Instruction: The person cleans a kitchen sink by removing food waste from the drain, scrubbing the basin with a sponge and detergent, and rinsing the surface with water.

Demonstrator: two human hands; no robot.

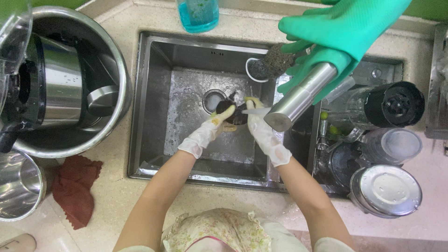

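My left hand (210,130) and my right hand (263,133), both in thin white gloves stained yellow at the fingertips, meet over the steel sink (154,107) near its drain (212,99). My left hand grips a dark round object (238,115). My right hand holds a thin pale blade (255,111) against it. Above, another person's green-gloved hands (336,32) hold a steel cylinder (303,98) and a dark scouring pad (277,59) over the sink's right side.
A big steel bowl (119,70) holding steel vessels stands at the left, with a red cloth (74,189) below it. A blue-liquid bottle (198,14) stands behind the sink. Blender jars (392,105) and a steel lid (387,189) crowd the right basin.
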